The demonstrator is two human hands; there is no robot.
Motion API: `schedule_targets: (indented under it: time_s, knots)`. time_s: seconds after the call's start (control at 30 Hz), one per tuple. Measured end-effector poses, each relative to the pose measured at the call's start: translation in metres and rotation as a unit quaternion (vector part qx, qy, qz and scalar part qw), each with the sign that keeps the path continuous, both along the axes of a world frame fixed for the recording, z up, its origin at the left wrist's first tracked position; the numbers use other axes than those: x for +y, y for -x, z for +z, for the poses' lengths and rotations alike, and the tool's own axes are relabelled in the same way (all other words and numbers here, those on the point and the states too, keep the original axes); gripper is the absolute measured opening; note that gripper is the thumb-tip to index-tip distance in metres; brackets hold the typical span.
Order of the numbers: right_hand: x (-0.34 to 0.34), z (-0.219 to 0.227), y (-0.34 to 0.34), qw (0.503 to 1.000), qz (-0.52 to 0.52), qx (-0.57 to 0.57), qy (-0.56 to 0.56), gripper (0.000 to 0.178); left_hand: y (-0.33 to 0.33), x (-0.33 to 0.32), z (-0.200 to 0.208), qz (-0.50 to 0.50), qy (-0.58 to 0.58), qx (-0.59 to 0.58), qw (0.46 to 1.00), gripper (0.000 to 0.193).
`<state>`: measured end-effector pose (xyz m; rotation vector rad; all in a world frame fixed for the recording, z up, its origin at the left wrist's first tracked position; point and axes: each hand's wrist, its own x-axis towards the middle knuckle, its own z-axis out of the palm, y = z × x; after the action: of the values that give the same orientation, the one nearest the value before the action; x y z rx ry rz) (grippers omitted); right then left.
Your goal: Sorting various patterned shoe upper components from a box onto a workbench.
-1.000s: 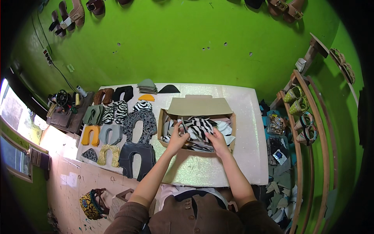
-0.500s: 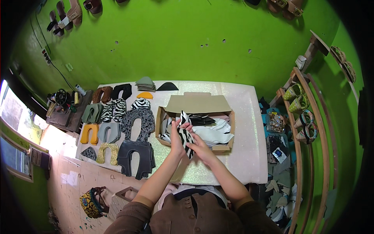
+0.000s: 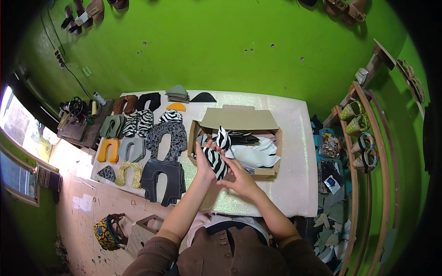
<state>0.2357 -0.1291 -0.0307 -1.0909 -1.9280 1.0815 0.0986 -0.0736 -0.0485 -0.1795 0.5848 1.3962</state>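
Note:
Black-and-white zebra-print cut pieces (image 3: 214, 161) are held over the front of an open cardboard box (image 3: 271, 173), one piece with a pointed end sticking up. My left hand (image 3: 204, 166) is closed round the pieces from the left, its fingertips showing behind them. My right hand (image 3: 240, 180) curls about their right edge, with the thumb near the lower tip; how firmly it grips is hard to see. White cut pieces (image 3: 258, 154) and black ones (image 3: 244, 138) lie inside the box. The box's lid flap (image 3: 239, 118) stands raised at the back.
Left of the box lie stacks of U-shaped pieces: dark grey (image 3: 152, 179), gold (image 3: 122, 177), yellow (image 3: 102, 154) and patterned (image 3: 154, 138). A sewing machine (image 3: 76, 108) stands at far left. A wooden rack (image 3: 357, 161) with sandals (image 3: 357, 124) and scraps (image 3: 327, 230) are on the right.
My hands have drawn slightly apart at the zebra-print pieces, and more of their striped face shows. The right thumb has moved down off the stripes. The whole view has shifted a little.

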Motion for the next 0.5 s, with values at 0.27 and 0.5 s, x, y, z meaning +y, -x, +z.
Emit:
schedule_targets:
  time_s: [0.27,0.5]
  knots:
    - [0.001,-0.011,-0.001,0.996,-0.055,-0.011,-0.069,0.058,-0.001,-0.015,-0.004,-0.038,-0.026,0.007,0.999,0.041]
    - [-0.015,-0.002,0.016,0.973,-0.032,-0.065,-0.22,0.049,0.012,-0.018,-0.017,-0.006,-0.021,-0.045,0.999,0.043]
